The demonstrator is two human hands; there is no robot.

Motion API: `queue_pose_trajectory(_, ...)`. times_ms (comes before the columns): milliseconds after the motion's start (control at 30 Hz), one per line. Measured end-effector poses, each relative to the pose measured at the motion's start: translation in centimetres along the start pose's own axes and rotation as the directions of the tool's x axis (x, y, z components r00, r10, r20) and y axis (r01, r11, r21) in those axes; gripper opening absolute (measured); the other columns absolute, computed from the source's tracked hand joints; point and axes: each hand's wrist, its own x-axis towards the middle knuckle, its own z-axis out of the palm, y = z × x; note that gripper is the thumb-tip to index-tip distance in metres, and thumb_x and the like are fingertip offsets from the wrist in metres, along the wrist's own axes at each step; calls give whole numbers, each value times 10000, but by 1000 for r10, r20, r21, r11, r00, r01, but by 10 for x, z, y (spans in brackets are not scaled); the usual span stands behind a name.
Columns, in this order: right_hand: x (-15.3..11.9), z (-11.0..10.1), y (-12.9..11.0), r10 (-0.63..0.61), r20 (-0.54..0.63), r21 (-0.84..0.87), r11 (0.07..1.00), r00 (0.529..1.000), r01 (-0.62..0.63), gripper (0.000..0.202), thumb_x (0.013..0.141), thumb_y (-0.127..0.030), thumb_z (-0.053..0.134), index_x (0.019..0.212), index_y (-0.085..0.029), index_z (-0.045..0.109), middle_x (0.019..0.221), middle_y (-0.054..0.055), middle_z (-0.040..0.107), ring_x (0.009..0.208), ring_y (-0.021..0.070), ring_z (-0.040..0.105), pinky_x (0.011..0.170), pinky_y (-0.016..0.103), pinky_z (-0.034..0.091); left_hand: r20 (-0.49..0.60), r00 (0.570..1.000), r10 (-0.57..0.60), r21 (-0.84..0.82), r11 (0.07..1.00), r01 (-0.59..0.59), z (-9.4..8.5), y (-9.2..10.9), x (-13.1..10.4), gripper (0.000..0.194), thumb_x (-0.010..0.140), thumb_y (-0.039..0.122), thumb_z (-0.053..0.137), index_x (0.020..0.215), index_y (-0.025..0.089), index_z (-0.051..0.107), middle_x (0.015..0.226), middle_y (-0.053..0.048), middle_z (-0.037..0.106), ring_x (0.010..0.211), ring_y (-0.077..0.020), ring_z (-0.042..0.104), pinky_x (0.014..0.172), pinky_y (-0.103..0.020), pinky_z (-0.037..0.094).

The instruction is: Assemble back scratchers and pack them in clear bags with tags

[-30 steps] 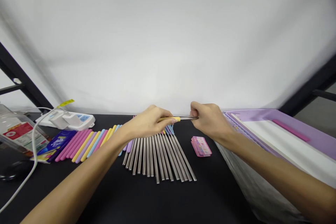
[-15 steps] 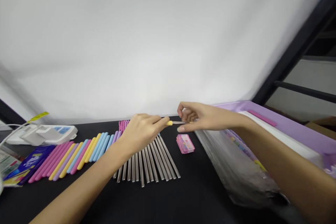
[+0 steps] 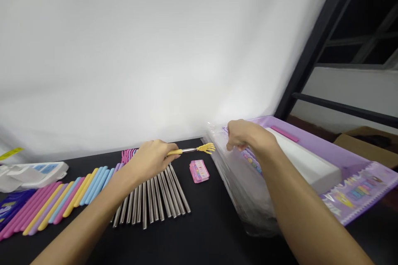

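My left hand (image 3: 157,157) is closed around the yellow handle of a small back scratcher (image 3: 189,150), whose metal rod ends in a yellow claw pointing right. My right hand (image 3: 241,134) is over a stack of clear plastic bags (image 3: 245,186), fingers curled down at the top bag; whether it pinches the plastic is hard to see. Metal tubes (image 3: 152,198) lie fanned out below my left hand, with pink claw ends (image 3: 127,155) behind. Between the hands, on the black table (image 3: 199,232), sits a small pile of pink cards (image 3: 199,171).
Colored handles (image 3: 71,196) lie in a row at the left, near a white power strip (image 3: 40,174) and a blue packet (image 3: 12,205). At the right are a purple tray (image 3: 314,148) and a white box (image 3: 307,161). A white curtain hangs behind.
The view has turned right. My right hand has left the back scratcher and moved right onto the plastic bags, uncovering the yellow claw. My left hand still holds the handle.
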Motion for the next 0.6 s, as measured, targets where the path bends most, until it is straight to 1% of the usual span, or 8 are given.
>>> queue_pose_trajectory(33, 0, 0, 0, 6, 2, 9, 1000, 1000, -6, 156, 597, -186, 746, 729, -129, 686, 629, 73, 687, 564, 208, 662, 522, 291, 477, 2, 1000, 1, -9, 1000, -1, 0, -1, 0, 275, 957, 386, 439, 990, 253, 677, 820, -29, 702, 718, -197, 634, 579, -264, 325)
queue_pose_trajectory(100, 0, 1, -1, -4, -8, 12, 1000, 1000, 4, 165, 617, -246, 752, 720, -135, 687, 608, 71, 680, 555, 209, 659, 523, 296, 480, 0, 1000, -4, -20, 1000, 4, 0, -2, 0, 272, 952, 384, 443, 991, 257, 680, 814, -26, 700, 708, -191, 629, 577, -262, 326)
queue_pose_trajectory(167, 0, 1, -4, -21, -47, -5, 1000, 999, 20, 254, 614, -338, 770, 755, -140, 697, 602, 74, 675, 565, 226, 659, 524, 313, 480, -3, 1000, -7, -24, 1000, 7, -2, -4, -1, 277, 946, 386, 445, 995, 254, 684, 808, -30, 699, 694, -187, 622, 574, -262, 326)
queue_pose_trajectory(200, 0, 2, -5, -19, -69, -18, 1000, 997, 17, 289, 601, -349, 779, 787, -142, 702, 610, 74, 677, 575, 233, 661, 528, 319, 480, -9, 1000, -7, -23, 1000, 7, -2, -4, -2, 278, 944, 383, 446, 996, 252, 686, 806, -32, 699, 689, -186, 620, 575, -263, 327)
queue_pose_trajectory(300, 2, 5, -10, 21, -71, -39, 999, 997, -24, 291, 574, -240, 776, 840, -140, 709, 631, 66, 686, 581, 229, 662, 543, 322, 486, -28, 1000, -3, -14, 1000, 2, -4, -6, -3, 266, 935, 360, 455, 998, 248, 687, 805, -36, 699, 688, -185, 616, 581, -267, 330)
queue_pose_trajectory(433, 3, 5, -12, 30, -28, -35, 999, 999, -31, 72, 589, -95, 689, 657, -118, 696, 581, 73, 674, 543, 202, 647, 548, 312, 495, -46, 999, 7, -8, 1000, -7, -5, -6, -5, 249, 933, 352, 465, 983, 252, 687, 792, -30, 691, 686, -182, 610, 580, -266, 327)
queue_pose_trajectory(533, -4, -1, -12, 21, -82, -79, 997, 996, -28, 110, 558, -18, 638, 575, -119, 678, 559, 87, 664, 572, 225, 658, 563, 325, 494, -58, 998, 12, -16, 1000, -13, -9, -6, -6, 267, 938, 367, 457, 936, 232, 687, 748, -32, 673, 641, -164, 585, 557, -258, 311)
queue_pose_trajectory(600, -10, -6, -14, 3, -125, -109, 994, 992, -16, 114, 552, -29, 641, 586, -129, 684, 565, 85, 664, 594, 239, 667, 557, 325, 486, -49, 999, 11, -48, 999, -14, -13, -6, -8, 284, 941, 380, 451, 911, 218, 681, 725, -32, 663, 595, -145, 564, 541, -249, 308)
